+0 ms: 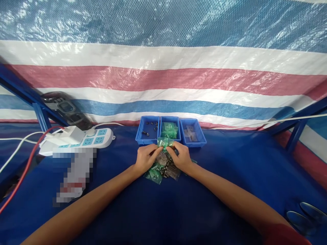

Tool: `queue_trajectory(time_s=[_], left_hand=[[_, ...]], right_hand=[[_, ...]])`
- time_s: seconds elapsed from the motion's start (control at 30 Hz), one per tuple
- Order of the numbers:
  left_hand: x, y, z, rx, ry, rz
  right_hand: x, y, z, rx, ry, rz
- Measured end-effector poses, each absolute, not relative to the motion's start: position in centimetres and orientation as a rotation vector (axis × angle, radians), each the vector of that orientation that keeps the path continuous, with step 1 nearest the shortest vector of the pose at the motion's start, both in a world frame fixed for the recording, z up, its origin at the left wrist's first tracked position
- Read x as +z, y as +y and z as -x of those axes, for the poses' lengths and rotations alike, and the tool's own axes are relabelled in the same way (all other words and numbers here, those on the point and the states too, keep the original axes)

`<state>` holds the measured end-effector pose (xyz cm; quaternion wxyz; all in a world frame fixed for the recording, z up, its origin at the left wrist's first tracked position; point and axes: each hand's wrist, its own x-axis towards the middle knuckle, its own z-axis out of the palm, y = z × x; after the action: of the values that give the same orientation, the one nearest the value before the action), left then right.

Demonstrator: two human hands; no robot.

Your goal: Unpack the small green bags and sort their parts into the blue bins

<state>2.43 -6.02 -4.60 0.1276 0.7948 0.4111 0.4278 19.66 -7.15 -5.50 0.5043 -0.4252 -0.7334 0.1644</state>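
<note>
Between my hands is a small green-tinted plastic bag, pinched at its left side by my left hand and at its right side by my right hand. Both hands have their fingers closed. Beneath them on the blue table lies a pile of small dark metal parts mixed with clear bags and another green bag. Just beyond stand three blue bins: the left bin holds a few loose dark parts, the middle bin green bags, the right bin clear bags.
A white power strip with plugs and cables lies to the left, near a dark device. Eyeglasses rest at the lower right. Striped sheeting hangs behind the table.
</note>
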Motion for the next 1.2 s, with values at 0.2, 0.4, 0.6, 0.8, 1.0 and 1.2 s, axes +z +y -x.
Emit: queue_trajectory(time_s=[0.2, 0.4, 0.6, 0.8, 1.0, 1.2], left_hand=[[-4.7, -5.9, -2.6, 1.244, 1.019, -2.428], [-4.6, -5.9, -2.4, 1.172, 1.206, -2.154], [-4.8, -5.9, -2.4, 1.225, 1.209, -2.164], [-5.1, -5.8, -2.1, 1.228, 1.156, -2.137], [-4.9, -6.1, -2.1, 1.298, 1.081, -2.014], [-4.6, -6.2, -2.4, 1.299, 1.113, -2.139]], right_hand=[[-5.4, -7.2, -19.5, 0.38, -1.701, 1.086], [-5.4, -7.2, -19.6, 0.386, -1.799, 0.991], [-5.0, -7.4, -19.6, 0.412, -1.804, 0.969], [-5.3, -7.2, -19.4, 0.368, -1.807, 0.95], [-6.0, -7.1, -19.1, 0.38, -1.938, 0.942], [-5.5, -7.4, -19.3, 0.342, -1.855, 0.946]])
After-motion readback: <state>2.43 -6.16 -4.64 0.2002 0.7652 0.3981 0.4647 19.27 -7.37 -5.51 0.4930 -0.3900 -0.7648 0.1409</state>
